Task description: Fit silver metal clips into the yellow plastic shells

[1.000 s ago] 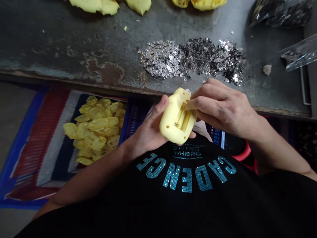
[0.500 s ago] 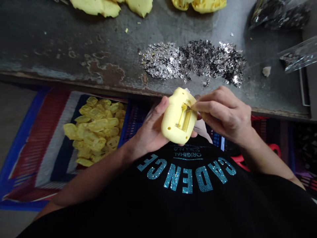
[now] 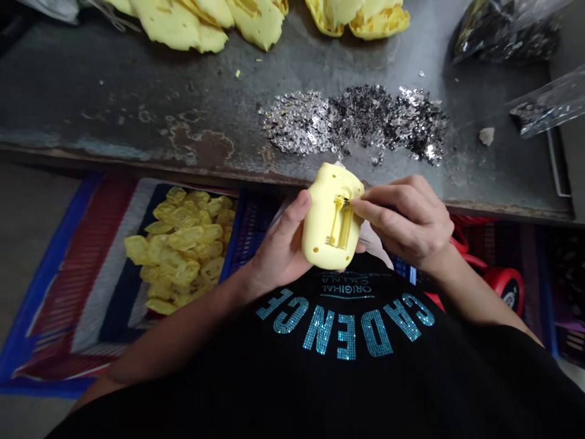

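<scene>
My left hand (image 3: 286, 241) is wrapped round a pale yellow plastic shell (image 3: 315, 225) with a long battery slot facing up and screw holes near its corners. Fingers lie under it and the thumb rests on its left side. My right hand (image 3: 406, 219) pinches at the upper right end of the slot, where a small dark metal battery contact (image 3: 346, 202) shows at the fingertips. Another bit of metal sits at the slot's lower end. Just beyond the shell, piles of small shiny metal contacts (image 3: 301, 125) lie on the worn grey bench (image 3: 150, 110).
Yellow shell parts (image 3: 183, 24) lie along the back of the bench. Plastic bags of metal pieces (image 3: 507, 33) are at the right. Below the bench at left, a blue crate (image 3: 18, 341) holds clear yellow parts (image 3: 187, 238). A red object (image 3: 503, 286) is beyond my right forearm.
My right hand has shifted slightly down and left, its fingertips still at the slot's upper end. The shell is turned a little more upright in my left hand. The view has tilted slightly.
</scene>
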`<state>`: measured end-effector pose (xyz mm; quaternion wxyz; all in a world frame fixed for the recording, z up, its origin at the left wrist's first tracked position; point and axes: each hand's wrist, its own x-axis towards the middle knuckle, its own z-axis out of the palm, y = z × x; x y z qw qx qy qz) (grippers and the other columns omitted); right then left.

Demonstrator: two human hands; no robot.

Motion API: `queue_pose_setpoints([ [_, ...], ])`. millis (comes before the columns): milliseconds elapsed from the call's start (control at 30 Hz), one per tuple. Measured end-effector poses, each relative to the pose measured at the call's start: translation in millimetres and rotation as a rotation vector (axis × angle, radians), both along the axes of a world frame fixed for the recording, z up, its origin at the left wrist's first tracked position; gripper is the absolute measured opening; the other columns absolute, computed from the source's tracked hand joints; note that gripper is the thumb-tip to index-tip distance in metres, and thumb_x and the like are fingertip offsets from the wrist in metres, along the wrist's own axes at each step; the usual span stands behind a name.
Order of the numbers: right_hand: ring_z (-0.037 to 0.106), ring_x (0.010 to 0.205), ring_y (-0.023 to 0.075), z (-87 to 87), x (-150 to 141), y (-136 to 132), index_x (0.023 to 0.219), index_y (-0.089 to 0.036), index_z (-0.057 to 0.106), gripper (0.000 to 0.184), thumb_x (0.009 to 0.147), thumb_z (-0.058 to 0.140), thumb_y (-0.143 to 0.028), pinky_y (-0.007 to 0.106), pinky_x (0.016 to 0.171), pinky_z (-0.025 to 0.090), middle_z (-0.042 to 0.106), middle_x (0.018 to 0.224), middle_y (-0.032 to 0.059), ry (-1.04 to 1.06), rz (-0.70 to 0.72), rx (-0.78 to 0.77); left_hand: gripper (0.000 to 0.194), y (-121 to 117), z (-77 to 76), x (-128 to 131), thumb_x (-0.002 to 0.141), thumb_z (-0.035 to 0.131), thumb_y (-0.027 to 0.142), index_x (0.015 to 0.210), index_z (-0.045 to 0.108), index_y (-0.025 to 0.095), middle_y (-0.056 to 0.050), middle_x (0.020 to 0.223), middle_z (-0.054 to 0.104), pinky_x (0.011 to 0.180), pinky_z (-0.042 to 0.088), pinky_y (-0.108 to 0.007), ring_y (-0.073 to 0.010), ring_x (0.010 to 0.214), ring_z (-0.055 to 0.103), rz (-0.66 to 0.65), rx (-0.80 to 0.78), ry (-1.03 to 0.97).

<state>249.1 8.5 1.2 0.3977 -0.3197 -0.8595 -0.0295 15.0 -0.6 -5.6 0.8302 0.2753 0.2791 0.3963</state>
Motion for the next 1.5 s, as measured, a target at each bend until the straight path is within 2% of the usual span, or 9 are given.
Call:
queue_pose_setpoints([
  [133, 0.075, 0.096, 0.0232, 1.7, 1.4, 2.2, 0.137, -0.035, 0.082, 0.027, 0.114, 0.068, -0.032, 0.042, 0.078, 0.056, 0.086, 0.121, 0.0042, -0.024, -0.009, 0.041, 0.074, -0.8, -2.1, -1.4, 0.103, 0.068, 0.08, 0.15, 0.067, 0.023, -0.014, 0.129, 0.086, 0.052, 0.067, -0.028, -0.04, 0.113, 0.089, -0.063, 0.002, 0.017],
  [333, 0.073, 0.095, 0.022, 1.2, 5.7, 6.1, 0.13, -0.032, 0.083, 0.023, 0.117, 0.063, -0.033, 0.04, 0.076, 0.055, 0.085, 0.117, 0.0046, -0.047, 0.005, 0.086, 0.076, -1.9, -2.4, -0.7, 0.105, 0.068, 0.077, 0.157, 0.064, 0.022, -0.015, 0.131, 0.086, 0.045, 0.062, -0.026, -0.0383, 0.103, 0.09, -0.035, 0.013, 0.049],
  [600, 0.077, 0.103, 0.0204, 24.1, 5.0, 1.5, 0.121, -0.031, 0.084, 0.02, 0.117, 0.064, -0.03, 0.04, 0.088, 0.064, 0.083, 0.118, 0.0051, 0.086, 0.015, -0.28, 0.092, -4.5, -3.2, -3.2, 0.098, 0.069, 0.082, 0.169, 0.057, 0.025, -0.011, 0.144, 0.084, 0.053, 0.063, -0.027, -0.0386, 0.102, 0.09, -0.058, 0.066, 0.047],
  [967, 0.071, 0.09, 0.0208, -3.3, 1.3, 6.2, 0.127, -0.022, 0.08, 0.021, 0.117, 0.062, -0.028, 0.038, 0.073, 0.054, 0.083, 0.114, 0.0066, -0.036, -0.01, 0.178, 0.084, -2.3, -4.9, -0.7, 0.107, 0.065, 0.08, 0.167, 0.058, 0.022, -0.018, 0.142, 0.083, 0.042, 0.062, -0.027, -0.0391, 0.101, 0.09, -0.051, 0.021, 0.02],
  [1033, 0.071, 0.09, 0.0206, -2.2, 0.8, 6.2, 0.122, -0.021, 0.079, 0.019, 0.118, 0.062, -0.027, 0.038, 0.073, 0.054, 0.084, 0.112, 0.0072, -0.052, -0.005, 0.164, 0.08, -3.0, -5.3, 0.6, 0.107, 0.068, 0.077, 0.166, 0.058, 0.024, -0.016, 0.145, 0.082, 0.041, 0.062, -0.027, -0.0405, 0.103, 0.09, -0.02, 0.018, 0.041],
  [1133, 0.074, 0.095, 0.0198, 6.8, 2.3, 5.9, 0.12, -0.022, 0.078, 0.012, 0.116, 0.067, -0.024, 0.037, 0.08, 0.06, 0.083, 0.112, 0.0068, -0.007, 0.034, -0.032, 0.08, -4.7, -5.7, 1.0, 0.106, 0.071, 0.076, 0.165, 0.058, 0.024, -0.015, 0.147, 0.081, 0.042, 0.062, -0.028, -0.0434, 0.109, 0.089, 0.029, 0.04, 0.074],
  [1267, 0.077, 0.103, 0.0205, 21.1, 4.2, 7.7, 0.121, -0.026, 0.078, 0.011, 0.116, 0.068, -0.03, 0.038, 0.089, 0.064, 0.081, 0.114, 0.0045, 0.081, 0.071, -0.276, 0.087, -5.7, -4.5, 1.1, 0.104, 0.074, 0.078, 0.173, 0.053, 0.03, -0.012, 0.152, 0.079, 0.052, 0.068, -0.03, -0.0456, 0.125, 0.085, 0.034, 0.077, 0.071],
  [1367, 0.073, 0.098, 0.0211, 23.8, 1.7, 11.3, 0.114, -0.025, 0.076, 0.013, 0.116, 0.065, -0.033, 0.039, 0.086, 0.061, 0.077, 0.104, 0.0033, 0.022, 0.044, -0.292, 0.088, -6.8, -2.8, 2.9, 0.1, 0.083, 0.075, 0.173, 0.056, 0.034, -0.01, 0.157, 0.077, 0.079, 0.078, -0.041, -0.0456, 0.139, 0.079, 0.09, 0.086, 0.08],
  [1500, 0.065, 0.092, 0.0208, 19.1, -4.7, 15.2, 0.102, -0.025, 0.07, 0.011, 0.11, 0.062, -0.024, 0.037, 0.08, 0.056, 0.069, 0.098, 0.0027, -0.091, -0.009, -0.241, 0.074, -9.9, -4.1, 5.5, 0.098, 0.091, 0.065, 0.161, 0.068, 0.033, -0.008, 0.159, 0.077, 0.108, 0.075, -0.053, -0.046, 0.157, 0.066, 0.161, 0.1, 0.101],
])
